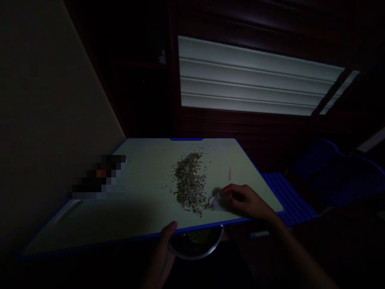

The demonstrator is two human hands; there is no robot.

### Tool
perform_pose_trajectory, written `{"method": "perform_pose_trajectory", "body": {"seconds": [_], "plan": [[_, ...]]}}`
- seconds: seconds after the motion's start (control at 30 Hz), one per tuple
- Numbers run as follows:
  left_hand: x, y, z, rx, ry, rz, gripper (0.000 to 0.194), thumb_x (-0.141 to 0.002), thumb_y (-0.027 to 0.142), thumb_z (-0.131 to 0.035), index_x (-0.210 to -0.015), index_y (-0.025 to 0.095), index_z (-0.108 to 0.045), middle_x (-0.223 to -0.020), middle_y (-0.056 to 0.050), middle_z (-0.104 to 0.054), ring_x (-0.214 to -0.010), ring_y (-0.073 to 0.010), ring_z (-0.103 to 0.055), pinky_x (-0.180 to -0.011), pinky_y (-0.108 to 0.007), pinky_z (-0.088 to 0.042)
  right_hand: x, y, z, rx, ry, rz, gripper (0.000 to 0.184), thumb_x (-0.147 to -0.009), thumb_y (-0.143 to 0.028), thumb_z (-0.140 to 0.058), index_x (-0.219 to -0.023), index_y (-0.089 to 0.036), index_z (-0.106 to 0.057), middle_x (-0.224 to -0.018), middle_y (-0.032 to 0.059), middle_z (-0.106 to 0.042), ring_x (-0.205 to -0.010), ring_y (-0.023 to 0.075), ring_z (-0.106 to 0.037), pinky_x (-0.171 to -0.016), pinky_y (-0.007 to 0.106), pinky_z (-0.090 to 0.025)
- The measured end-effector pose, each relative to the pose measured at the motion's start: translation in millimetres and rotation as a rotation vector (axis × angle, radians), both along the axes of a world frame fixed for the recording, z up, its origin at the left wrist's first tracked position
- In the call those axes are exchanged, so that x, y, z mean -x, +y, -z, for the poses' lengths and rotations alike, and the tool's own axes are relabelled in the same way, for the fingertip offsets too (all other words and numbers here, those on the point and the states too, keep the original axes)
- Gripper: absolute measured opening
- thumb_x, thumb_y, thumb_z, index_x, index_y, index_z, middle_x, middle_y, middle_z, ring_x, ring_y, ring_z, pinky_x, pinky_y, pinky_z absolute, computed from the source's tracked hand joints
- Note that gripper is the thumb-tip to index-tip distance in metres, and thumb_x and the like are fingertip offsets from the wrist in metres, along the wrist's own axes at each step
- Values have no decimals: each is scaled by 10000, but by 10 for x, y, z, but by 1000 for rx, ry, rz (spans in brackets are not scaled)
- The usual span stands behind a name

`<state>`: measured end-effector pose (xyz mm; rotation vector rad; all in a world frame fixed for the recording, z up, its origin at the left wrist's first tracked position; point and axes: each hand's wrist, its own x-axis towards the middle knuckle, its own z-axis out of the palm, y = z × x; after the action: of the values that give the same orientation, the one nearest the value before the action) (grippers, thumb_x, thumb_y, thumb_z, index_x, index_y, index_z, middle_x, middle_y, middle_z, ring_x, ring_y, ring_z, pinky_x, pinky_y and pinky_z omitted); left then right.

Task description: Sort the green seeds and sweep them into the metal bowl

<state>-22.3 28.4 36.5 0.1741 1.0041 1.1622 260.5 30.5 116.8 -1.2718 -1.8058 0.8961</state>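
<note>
A heap of small green-brown grains lies spread over the pale table top with a blue rim. My left hand grips a metal bowl held just under the table's near edge; some grains lie inside it. My right hand rests on the table at the heap's right end, fingers curled around a small pale flat thing that is blurred and touches the grains.
The room is dark. A cream wall runs along the left. A lit slatted window is behind the table. A blue plastic chair stands to the right. A dark pixelated object sits at the table's left side.
</note>
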Motion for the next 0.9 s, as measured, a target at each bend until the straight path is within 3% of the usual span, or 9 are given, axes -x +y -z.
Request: {"method": "perform_pose_trajectory", "body": {"seconds": [0.13, 0.37, 0.6, 0.8, 0.9], "plan": [[-7, -17, -42, -10, 17, 1, 370, -905, 121, -639, -1272, 117, -683, -1001, -97, -821, -1016, -272, -760, -1028, -444, -547, 31, -162, 7, -31, -97, 144, 229, -963, -336, -580, -1103, -211, -712, -867, 20, -729, -754, 165, -631, -673, 266, -482], [16, -29, -22, 18, 4, 53, 391, -917, 167, -648, -1302, 101, -644, -1034, -104, -815, -1143, -278, -711, -1102, -450, -485, 37, -122, 4, -93, -111, 127, 191, -955, -327, -601, -1068, -257, -738, -994, 33, -763, -885, 193, -693, -800, 338, -544], [6, -34, -36, 35, 8, 25, 412, -912, 165, -647, -1322, 121, -650, -1059, -99, -814, -1184, -285, -690, -1102, -455, -483, -11, -193, 32, -67, -76, 218, 203, -925, -346, -644, -1059, -238, -752, -957, 32, -758, -865, 195, -695, -783, 315, -546], [52, -21, 21, 137, -9, 64, 389, -896, 157, -663, -1279, 91, -683, -1098, -132, -805, -1174, -311, -695, -1075, -466, -508, 25, -224, 0, -17, -123, 123, 188, -892, -306, -676, -1020, -207, -771, -837, 20, -740, -758, 171, -668, -701, 275, -520], [87, -21, 69, 138, -23, 96, 374, -869, 185, -704, -1230, 87, -714, -1112, -134, -802, -1187, -329, -686, -1077, -467, -507, 40, -214, -3, -14, -122, 179, 181, -879, -303, -681, -1001, -199, -766, -805, 15, -727, -724, 167, -661, -668, 261, -515]]}}
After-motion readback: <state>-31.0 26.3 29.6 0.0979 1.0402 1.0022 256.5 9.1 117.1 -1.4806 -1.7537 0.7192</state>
